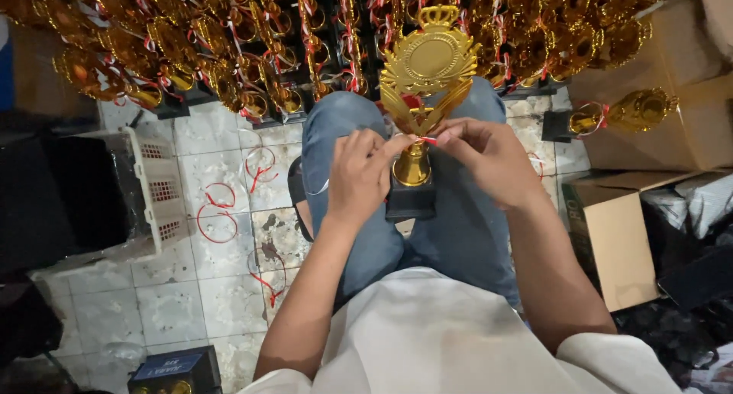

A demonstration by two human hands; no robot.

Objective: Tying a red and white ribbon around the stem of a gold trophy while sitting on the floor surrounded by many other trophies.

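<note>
A gold trophy (pixel 427 66) with a round medallion, a small crown on top and a black base stands upright between my knees. My left hand (pixel 359 172) and my right hand (pixel 489 153) meet at its stem. Both pinch a thin red and white ribbon (pixel 425 140) stretched between their fingertips against the trophy's neck. I sit on the floor in blue jeans (pixel 336 127) and a white shirt.
Several finished gold trophies (pixel 229 50) with ribbons lie packed along the far side. Red ribbon loops (pixel 217 211) lie on the tiled floor. A white plastic basket (pixel 156 188) stands to the left, cardboard boxes (pixel 611 241) to the right, one trophy (pixel 634 111) lying sideways.
</note>
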